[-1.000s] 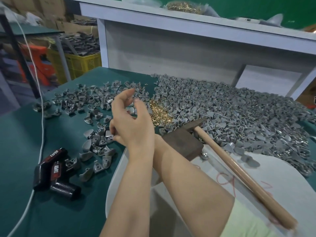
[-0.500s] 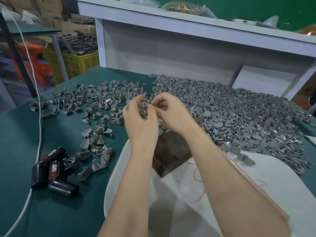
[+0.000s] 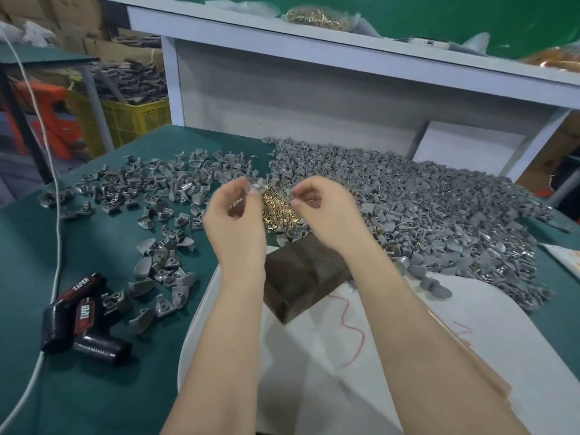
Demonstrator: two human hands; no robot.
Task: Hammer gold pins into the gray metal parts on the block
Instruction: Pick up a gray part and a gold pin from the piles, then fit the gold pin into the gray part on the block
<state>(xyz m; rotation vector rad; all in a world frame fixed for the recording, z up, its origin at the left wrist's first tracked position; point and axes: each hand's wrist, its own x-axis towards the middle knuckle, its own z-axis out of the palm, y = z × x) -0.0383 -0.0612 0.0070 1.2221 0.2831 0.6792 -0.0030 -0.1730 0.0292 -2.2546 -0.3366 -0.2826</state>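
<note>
Both hands are raised above the small heap of gold pins. My left hand pinches a gray metal part between thumb and fingertips. A short gap to its right, my right hand has thumb and forefinger pinched on something tiny, apparently a gold pin, though it is blurred. The dark brown block lies below the hands on a white sheet, with nothing visible on its top. Only a strip of the wooden hammer handle shows; the rest is under my right forearm.
A big pile of gray parts covers the table's right side, and looser ones are scattered on the green mat to the left. A black TAPER tool with a white cable lies front left. A bag of pins sits on the shelf.
A second ago only my left hand was up, near the pins. The right hand rose to meet it over the pin heap. Now the two have drawn slightly apart.
</note>
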